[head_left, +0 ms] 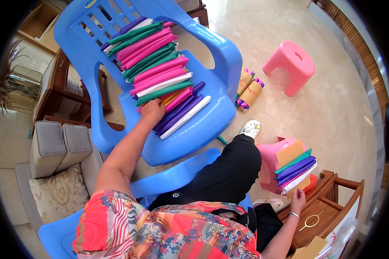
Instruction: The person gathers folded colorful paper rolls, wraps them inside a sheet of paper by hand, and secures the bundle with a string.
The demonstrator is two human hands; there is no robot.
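Note:
My left hand [153, 111] is closed over the end of a pink folded strip [178, 99] on the blue plastic chair [220, 123]; its fingertips are partly hidden. Long folded strips in pink, green, white and purple lie in a row across the seat and up toward the backrest. A white strip [186, 116] is nearest the seat's front edge. At the lower right, my right hand [297, 200] pinches the edge of a brown cardboard piece [299, 186]. Beside it, green, purple and white strips [295, 169] and another cardboard piece [290, 153] rest on a pink stool [268, 157].
Cardboard-wrapped bundles [250, 91] lie on the floor near a second pink stool [293, 64]. A wooden piece of furniture [324, 209] holding a ring-shaped item [310, 220] stands by my right arm. A grey sofa [52, 144] is on the left.

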